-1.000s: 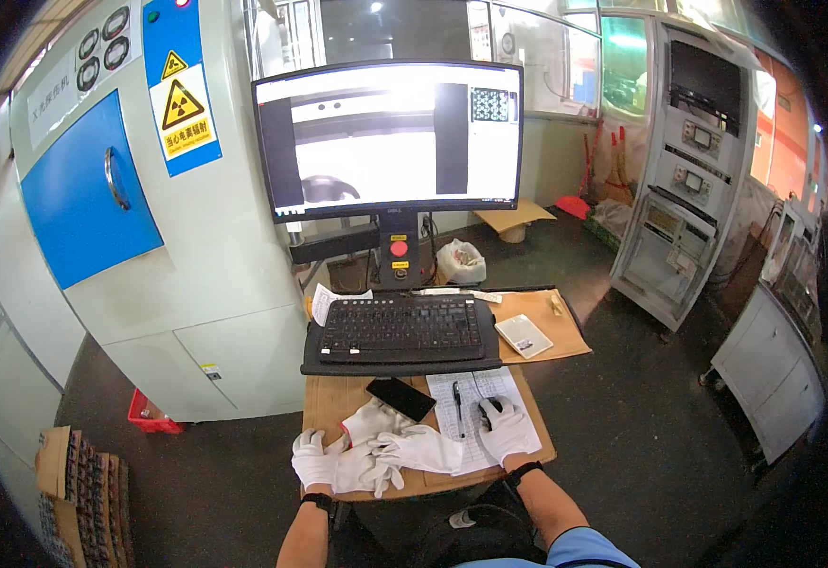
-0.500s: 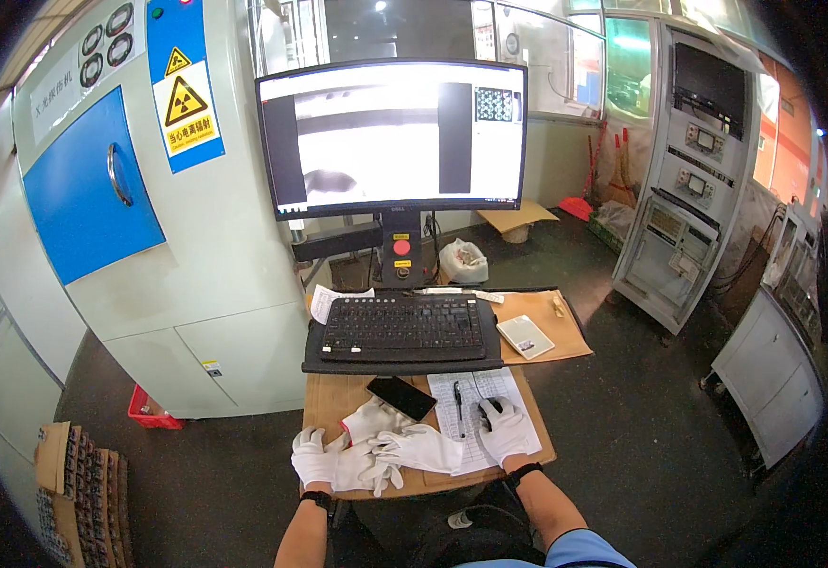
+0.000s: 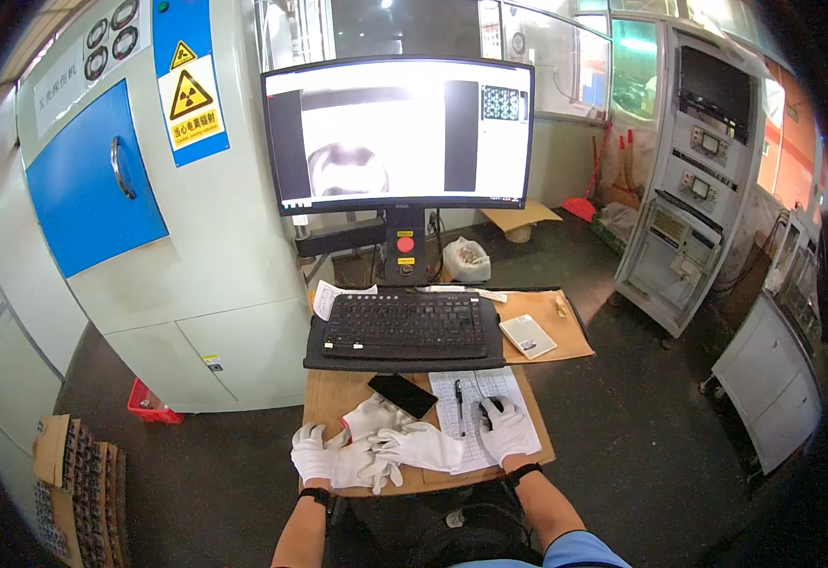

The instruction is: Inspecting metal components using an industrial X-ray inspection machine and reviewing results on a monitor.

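My right hand (image 3: 504,432), in a white glove, is closed over a black computer mouse (image 3: 493,407) on a printed sheet (image 3: 475,458). A black pen (image 3: 459,398) lies on that sheet, just left of the mouse. At the left edge of the cardboard-covered board (image 3: 324,390) rests my left hand (image 3: 313,456), also gloved; its fingers are bent, slightly apart, with nothing visible in them. Loose white gloves (image 3: 418,447) lie in a heap between my hands. Behind them is a dark phone (image 3: 402,396). The monitor (image 3: 385,133) displays a bright greyscale picture with a dark-edged rounded shape at lower left.
A black keyboard (image 3: 404,327) sits on a raised shelf, beside a small white box (image 3: 527,336). Left stands a large cabinet (image 3: 215,275) with a blue door. Stacked parts (image 3: 82,483) and a red crate (image 3: 153,405) are on the floor. An instrument rack (image 3: 688,189) stands right.
On the monitor, the rounded shape at lower left has grown larger and shows more fully. Both hands stay in place. The whole view has shifted slightly.
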`<state>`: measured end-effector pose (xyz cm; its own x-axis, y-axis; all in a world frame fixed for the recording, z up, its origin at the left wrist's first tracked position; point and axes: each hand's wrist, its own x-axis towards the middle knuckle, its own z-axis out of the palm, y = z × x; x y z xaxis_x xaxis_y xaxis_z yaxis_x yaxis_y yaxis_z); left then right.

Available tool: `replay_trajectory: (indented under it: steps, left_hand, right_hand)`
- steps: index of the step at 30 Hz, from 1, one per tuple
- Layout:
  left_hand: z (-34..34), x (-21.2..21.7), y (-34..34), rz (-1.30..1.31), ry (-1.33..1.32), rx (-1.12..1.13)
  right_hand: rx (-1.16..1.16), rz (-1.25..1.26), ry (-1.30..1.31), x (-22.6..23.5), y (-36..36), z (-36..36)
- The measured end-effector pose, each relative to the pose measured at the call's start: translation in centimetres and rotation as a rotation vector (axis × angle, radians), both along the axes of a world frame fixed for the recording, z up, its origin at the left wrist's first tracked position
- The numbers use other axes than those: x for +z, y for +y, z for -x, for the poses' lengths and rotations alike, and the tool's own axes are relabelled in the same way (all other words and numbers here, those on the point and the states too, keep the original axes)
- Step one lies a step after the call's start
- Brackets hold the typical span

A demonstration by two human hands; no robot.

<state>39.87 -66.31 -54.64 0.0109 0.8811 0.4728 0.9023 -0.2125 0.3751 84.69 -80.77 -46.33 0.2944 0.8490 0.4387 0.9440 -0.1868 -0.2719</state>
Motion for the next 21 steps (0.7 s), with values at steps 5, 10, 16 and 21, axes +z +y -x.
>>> replay_trajectory:
  steps: [5, 10, 16, 21]
  left_hand:
    - [-0.3, 0.3, -0.4, -0.019, 0.004, -0.003]
    - [0.0, 0.1, -0.2, -0.016, -0.003, -0.005]
    - [-0.2, 0.4, -0.5, 0.022, 0.012, -0.004]
    - [0.0, 0.3, -0.4, 0.004, 0.035, 0.013]
  right_hand:
    - [-0.013, 0.007, -0.011, -0.2, 0.0, -0.1]
    - [0.000, 0.001, 0.005, -0.3, 0.2, 0.0]
    - [-0.007, -0.019, -0.007, -1.5, 0.2, -0.6]
    - [-0.006, 0.028, 0.017, -1.2, 0.2, -0.3]
